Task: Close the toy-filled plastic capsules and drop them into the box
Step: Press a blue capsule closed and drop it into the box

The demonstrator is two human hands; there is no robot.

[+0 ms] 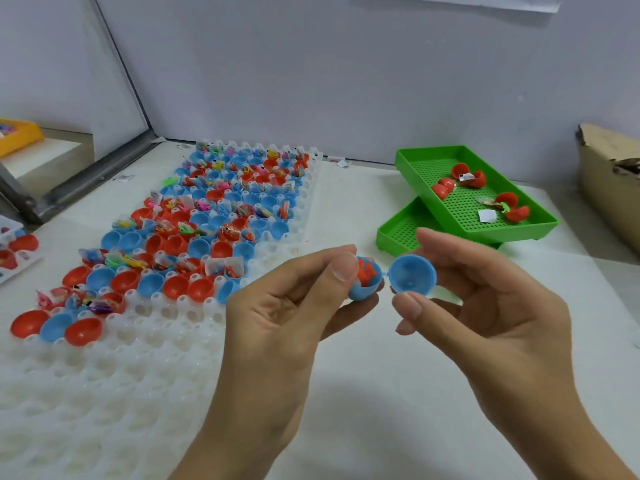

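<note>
An open blue hinged capsule (410, 274) is held in front of me above the table. My left hand (287, 306) pinches the half that holds an orange toy (366, 270). My right hand (491, 296) grips the empty lid half between thumb and fingers. The two halves lie side by side, joined at a small hinge. A white moulded tray (145, 341) on the left carries several open red and blue capsules (207, 216), many with small toys. A cardboard box (609, 181) stands at the far right edge.
Two stacked green perforated trays (415, 233) sit behind my right hand; the upper one holds a few open red capsules (467, 178). A yellow tray (17, 136) sits far left on a ledge. A grey wall closes the back.
</note>
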